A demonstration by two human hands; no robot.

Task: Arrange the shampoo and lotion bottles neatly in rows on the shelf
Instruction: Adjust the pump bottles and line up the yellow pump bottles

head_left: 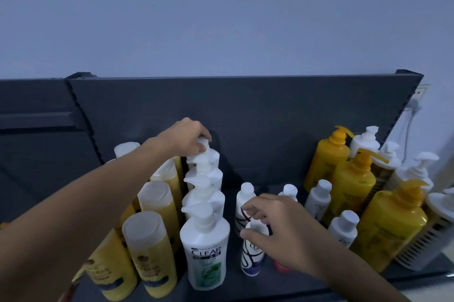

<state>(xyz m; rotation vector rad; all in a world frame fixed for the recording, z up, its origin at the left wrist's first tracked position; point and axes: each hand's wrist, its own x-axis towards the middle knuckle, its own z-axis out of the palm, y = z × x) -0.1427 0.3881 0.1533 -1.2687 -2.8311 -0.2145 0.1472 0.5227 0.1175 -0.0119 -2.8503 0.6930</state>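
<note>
On the dark grey shelf (282,284), the left hand (186,137) is reaching to the back of a front-to-back row of white pump bottles and is gripping the pump head of the rearmost pump bottle (205,151), its fingers (202,146) wrapped around the top. The front bottle of that row, a white CLEAR shampoo bottle (206,250), is standing upright near the shelf's front edge. Just left of the row, yellow bottles with frosted caps (149,252) are standing in lines.

The right hand (277,230) is hovering over a small white bottle with dark swirls (251,255), thumb and fingers (253,213) half curled around its cap; whether they are touching it I cannot tell. A second swirl-patterned bottle (244,203) is standing just behind. To the right, yellow pump bottles (351,186) and small white capped bottles (318,199) are clustered loosely.
</note>
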